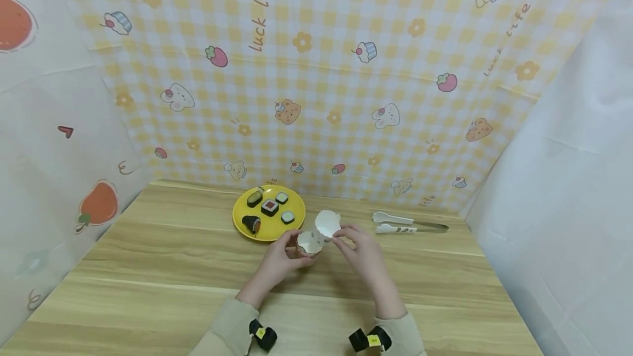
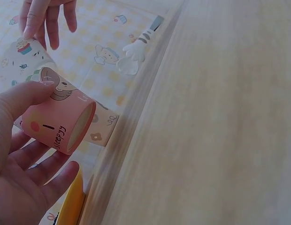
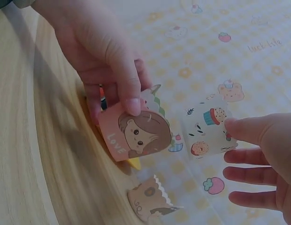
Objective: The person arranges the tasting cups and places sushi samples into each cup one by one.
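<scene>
In the head view my left hand [image 1: 277, 260] holds a pink paper baking cup [image 1: 306, 251] between thumb and fingers. A cartoon girl and "LOVE" are printed on this pink cup [image 3: 138, 136] in the right wrist view. My right hand [image 1: 363, 249] pinches a white paper baking cup [image 3: 209, 126] at its edge; cupcake prints cover its side. The white cup tilts close beside the pink one, both above the table. Beyond them, a tan paper cup [image 3: 150, 199] with a wavy rim shows in the right wrist view, and partly behind the pink cup in the left wrist view.
A yellow plate [image 1: 292, 229] with several sushi pieces [image 1: 270, 207] stands at the back left of the wooden table [image 1: 163, 257]. Tongs [image 1: 410, 224] with white ends lie at the back right. A checked cloth [image 1: 316, 81] hangs behind the table.
</scene>
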